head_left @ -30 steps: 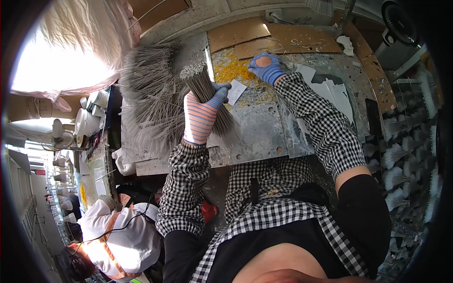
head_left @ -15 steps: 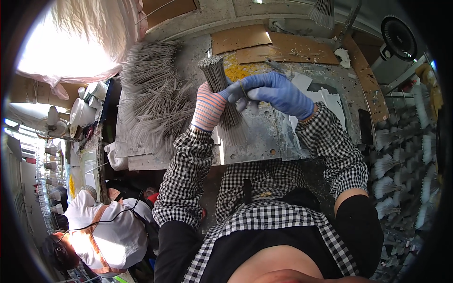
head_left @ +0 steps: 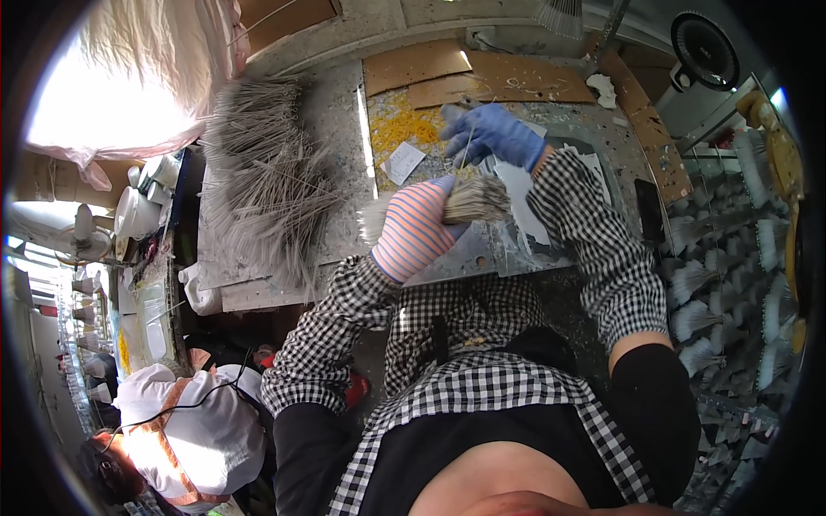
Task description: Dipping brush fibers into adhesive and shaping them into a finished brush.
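My left hand (head_left: 415, 230), in a glove striped orange and pale blue, is wrapped around a thick bundle of thin grey strands (head_left: 478, 200). The bundle lies almost level above the table, its tightly packed end pointing right and its loose ends showing left of the glove. My right hand (head_left: 499, 138), gloved in blue, hovers beyond the bundle at the right edge of the yellow bands (head_left: 403, 125). Its fingers point left and are blurred. A thin pale line runs by them; whether they grip it is unclear.
A large heap of grey strands (head_left: 262, 163) covers the table's left side. Cardboard sheets (head_left: 482, 77) lie along the back. A paper slip (head_left: 402, 162) sits near the bands, a dark phone (head_left: 649, 211) at the right. A fan (head_left: 705, 52) stands back right; another person (head_left: 189, 430) is lower left.
The bundle has tipped from upright to nearly level, its packed end swinging right. My right hand has come off it and moved up and away. The paper slip has come into view.
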